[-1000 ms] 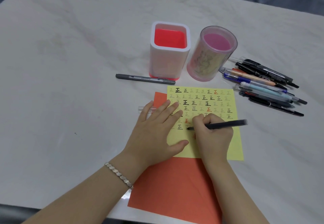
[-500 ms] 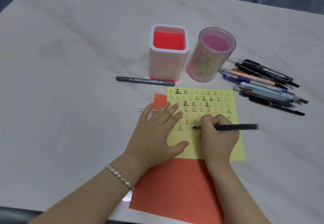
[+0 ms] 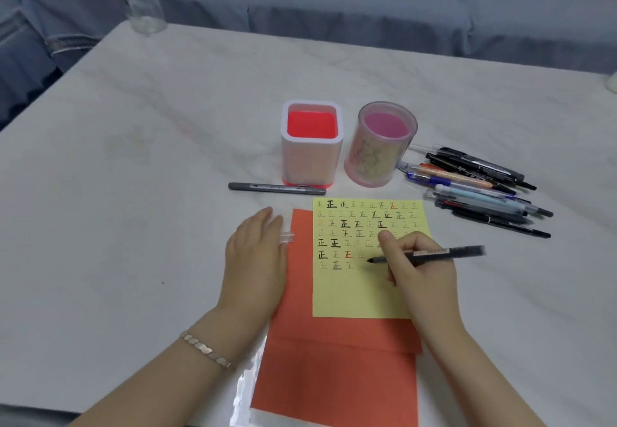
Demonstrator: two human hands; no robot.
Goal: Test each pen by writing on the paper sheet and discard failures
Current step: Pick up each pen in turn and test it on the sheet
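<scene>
Both hands lie low over the pale marble surface (image 3: 133, 193): the left hand (image 3: 257, 259) rests palm down with its fingers straight and holds nothing, just at the left edge of an orange sheet (image 3: 334, 376), its fingertips over a small clear tube (image 3: 287, 238). The right hand (image 3: 420, 276) has its fingers curled around a black pen (image 3: 434, 254), which lies nearly level with its tip pointing left over the yellow paper sheet (image 3: 360, 293), just right of the last written marks; whether the tip touches the paper cannot be told. The yellow sheet lies on the orange one, at the centre of the frame, and bears 7 rows of small characters, most black or grey and 2 red. Above it stand 2 holders side by side, a square white holder (image 3: 312, 159) with a red inside and a round pink holder (image 3: 377, 159). A grey pen (image 3: 277, 188) lies in front of the square one. A heap of pens (image 3: 477, 186) lies to the right of the round one. A bracelet (image 3: 205, 350) circles the left wrist. A clear glass bottle (image 3: 140, 2) stands at the upper left.
</scene>
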